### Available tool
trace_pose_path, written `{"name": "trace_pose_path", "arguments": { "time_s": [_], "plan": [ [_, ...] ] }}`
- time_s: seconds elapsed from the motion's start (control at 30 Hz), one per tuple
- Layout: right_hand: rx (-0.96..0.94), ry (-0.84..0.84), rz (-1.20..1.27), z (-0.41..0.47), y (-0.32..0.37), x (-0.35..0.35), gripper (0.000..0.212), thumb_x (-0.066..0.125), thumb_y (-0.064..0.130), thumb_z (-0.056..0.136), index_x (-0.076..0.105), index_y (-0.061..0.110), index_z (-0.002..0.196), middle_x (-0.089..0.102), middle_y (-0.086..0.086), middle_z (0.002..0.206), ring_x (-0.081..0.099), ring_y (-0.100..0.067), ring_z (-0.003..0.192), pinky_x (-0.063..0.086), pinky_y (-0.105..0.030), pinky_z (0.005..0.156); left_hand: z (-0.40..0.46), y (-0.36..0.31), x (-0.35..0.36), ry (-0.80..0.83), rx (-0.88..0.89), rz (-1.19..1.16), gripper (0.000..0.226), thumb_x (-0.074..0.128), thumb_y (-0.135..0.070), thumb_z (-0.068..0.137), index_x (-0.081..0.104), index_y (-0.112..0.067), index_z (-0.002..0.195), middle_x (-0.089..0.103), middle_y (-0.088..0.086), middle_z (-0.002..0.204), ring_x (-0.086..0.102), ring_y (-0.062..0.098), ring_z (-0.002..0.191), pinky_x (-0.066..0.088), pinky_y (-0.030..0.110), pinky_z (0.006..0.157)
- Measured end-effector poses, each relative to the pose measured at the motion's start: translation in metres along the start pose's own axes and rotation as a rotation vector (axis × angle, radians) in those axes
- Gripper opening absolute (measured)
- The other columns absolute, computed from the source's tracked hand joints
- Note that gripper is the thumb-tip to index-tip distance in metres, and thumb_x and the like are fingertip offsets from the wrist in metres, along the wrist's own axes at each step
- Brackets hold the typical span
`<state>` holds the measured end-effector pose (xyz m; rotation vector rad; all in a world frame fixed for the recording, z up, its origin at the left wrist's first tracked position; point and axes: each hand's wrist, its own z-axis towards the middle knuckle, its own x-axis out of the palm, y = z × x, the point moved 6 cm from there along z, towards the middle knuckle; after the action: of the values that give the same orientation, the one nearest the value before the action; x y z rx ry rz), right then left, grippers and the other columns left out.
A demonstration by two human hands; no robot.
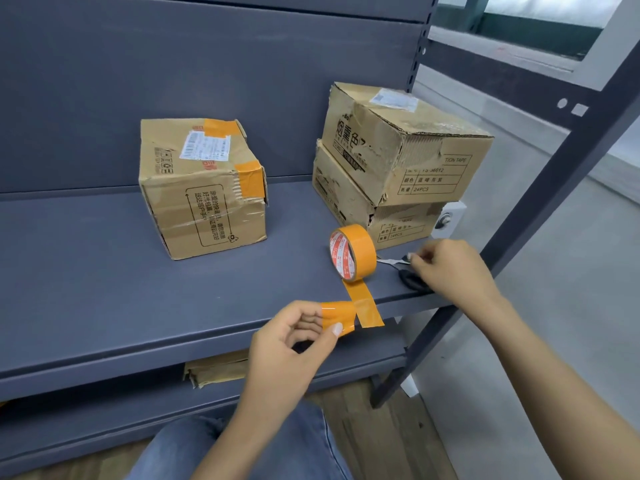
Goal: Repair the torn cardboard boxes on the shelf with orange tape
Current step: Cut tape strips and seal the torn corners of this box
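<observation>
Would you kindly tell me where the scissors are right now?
In the head view, the scissors lie at the shelf's right front edge, just right of the tape roll, under the right hand.

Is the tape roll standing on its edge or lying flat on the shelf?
On its edge. The tape roll stands with its hole facing sideways, a strip pulled toward the left hand.

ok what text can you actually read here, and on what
"TION TAPE" and "24PCS": top stacked box, right face.
"烟熏色": same box, left face.
"24PCS": lower box.
Left box: Chinese courier print and white label, too blurred.
Tape roll: red core print, too small.
</observation>
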<state>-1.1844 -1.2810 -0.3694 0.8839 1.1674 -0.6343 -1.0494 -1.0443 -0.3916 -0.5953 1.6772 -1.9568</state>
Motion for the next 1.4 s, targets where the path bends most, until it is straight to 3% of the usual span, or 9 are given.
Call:
{"name": "trace_pose_path", "arguments": {
  "time_s": [0.07,0.17,0.3,0.47,0.83,0.93,1.03,1.17,1.4],
  "plan": [
    [-0.060,0.066,0.261,-0.011,0.028,-0.010,0.037,0.057,0.037,0.095,0.069,0.007,0.075,0.064,-0.008,0.066,0.057,-0.016,0.065,0.043,-0.029,0.060,0.001,-0.007,-0.003,0.017,0.049,0.034,0.024,0.074,-0.003,0.078,0.068,-0.026,0.080,0.069,-0.011,0.075,0.064,0.004,0.071,0.050,0.014,0.068],
    [-0.166,0.455,0.607,-0.027,0.084,-0.004,0.029,0.059,0.038,0.094,0.076,0.014,0.092,0.075,0.003,0.084,0.068,-0.006,0.078,0.051,-0.021,0.071,0.002,-0.018,-0.009,0.027,0.161,0.111,0.019,0.077,-0.011,0.079,0.069,-0.029,0.083,0.070,-0.011,0.079,0.066,0.007,0.075,0.050,0.014,0.070],
    [-0.170,0.902,0.631,-0.040,0.128,0.019,0.050,0.046,0.050,0.095,0.067,0.010,0.119,0.073,-0.007,0.109,0.070,-0.010,0.092,0.054,-0.018,0.075,0.000,-0.030,-0.016,0.044,0.319,0.203,0.009,0.065,-0.030,0.080,0.070,-0.027,0.087,0.069,-0.011,0.084,0.066,0.012,0.080,0.051,0.017,0.074],
    [-0.189,1.070,0.696,-0.039,0.155,0.025,0.049,0.056,0.048,0.084,0.071,0.008,0.110,0.072,-0.011,0.099,0.068,-0.009,0.079,0.052,-0.017,0.068,-0.004,-0.039,-0.030,0.014,0.476,0.383,0.008,0.063,-0.024,0.084,0.069,-0.024,0.090,0.064,-0.017,0.087,0.062,0.008,0.082,0.048,0.018,0.074],
    [-0.412,1.046,0.695,-0.031,0.179,0.013,0.016,0.070,0.006,0.084,0.070,0.013,0.098,0.072,-0.004,0.093,0.066,-0.011,0.085,0.054,-0.021,0.082,-0.001,-0.042,-0.047,-0.007,0.482,0.424,0.011,0.061,-0.026,0.086,0.071,-0.023,0.091,0.063,-0.018,0.086,0.061,0.009,0.082,0.049,0.022,0.073],
    [-0.448,0.967,0.690,-0.029,0.182,0.008,0.013,0.069,0.005,0.086,0.070,0.012,0.097,0.071,0.000,0.086,0.065,-0.007,0.080,0.054,-0.020,0.077,-0.003,-0.042,-0.047,-0.002,0.470,0.415,0.010,0.060,-0.027,0.086,0.067,-0.032,0.091,0.063,-0.018,0.086,0.062,0.010,0.083,0.050,0.023,0.072],
    [-0.455,0.860,0.701,-0.024,0.181,-0.002,0.009,0.064,0.007,0.091,0.070,0.013,0.093,0.069,0.010,0.072,0.061,0.001,0.065,0.047,-0.011,0.059,-0.004,-0.036,-0.049,0.004,0.413,0.400,0.010,0.059,-0.031,0.085,0.065,-0.034,0.092,0.063,-0.017,0.087,0.062,0.012,0.084,0.053,0.027,0.066],
    [-0.487,0.771,0.699,-0.013,0.175,-0.016,0.012,0.061,0.009,0.092,0.072,0.014,0.094,0.072,0.004,0.082,0.064,-0.004,0.074,0.050,-0.018,0.069,-0.002,-0.030,-0.058,-0.038,0.315,0.444,0.002,0.062,-0.035,0.081,0.064,-0.035,0.081,0.062,-0.017,0.080,0.060,0.009,0.080,0.047,0.017,0.066],
    [-0.548,0.718,0.761,-0.017,0.173,-0.030,0.020,0.052,0.012,0.098,0.071,0.008,0.099,0.071,-0.009,0.093,0.063,-0.007,0.081,0.050,-0.019,0.077,0.021,-0.017,-0.082,-0.122,0.011,0.363,0.019,0.076,-0.009,0.078,0.065,-0.024,0.073,0.065,-0.016,0.075,0.058,0.002,0.068,0.046,0.010,0.062]
  ]
}}
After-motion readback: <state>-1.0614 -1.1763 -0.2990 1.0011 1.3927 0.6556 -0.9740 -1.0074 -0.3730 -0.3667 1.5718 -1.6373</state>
